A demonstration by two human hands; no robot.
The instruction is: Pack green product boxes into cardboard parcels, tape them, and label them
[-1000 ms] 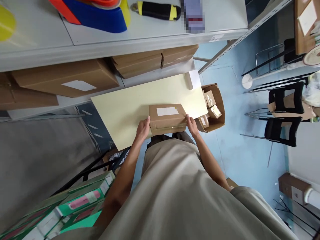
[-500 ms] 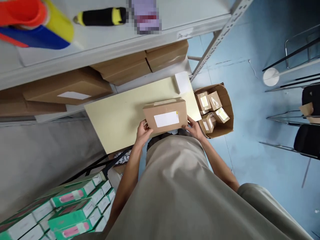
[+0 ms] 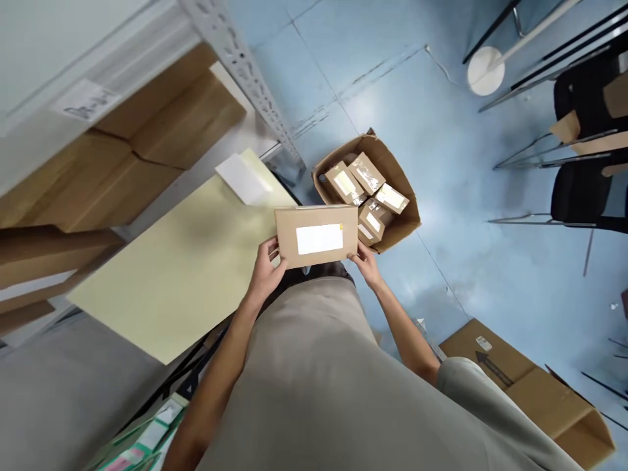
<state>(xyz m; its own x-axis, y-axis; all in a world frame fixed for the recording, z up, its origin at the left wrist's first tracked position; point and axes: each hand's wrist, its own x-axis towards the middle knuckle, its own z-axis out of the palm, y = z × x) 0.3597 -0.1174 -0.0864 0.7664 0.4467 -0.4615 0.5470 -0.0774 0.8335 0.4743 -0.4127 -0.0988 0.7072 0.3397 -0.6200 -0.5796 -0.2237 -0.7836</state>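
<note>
A closed cardboard box (image 3: 284,226) with a white label on its upper face is held level in front of my waist. My left hand (image 3: 267,267) grips its left end, thumb on the near corner and fingers around the side. At the opposite end my right hand (image 3: 364,263) holds the near right corner in the same way. Just beyond the box, on the floor, stands a large open carton (image 3: 403,190). Several smaller taped and labelled boxes (image 3: 367,173) lie inside it, partly hidden by the held box.
A pale yellow tabletop (image 3: 167,261) lies to the left, with a white stack (image 3: 241,178) at its far end. Shelving with a perforated metal post (image 3: 240,65) holds brown cartons (image 3: 157,150). Chairs (image 3: 583,190) stand at right; another carton (image 3: 490,350) sits at lower right.
My view and body have turned to the right. The held box has moved off from above the tabletop toward the open carton, still between both hands.
</note>
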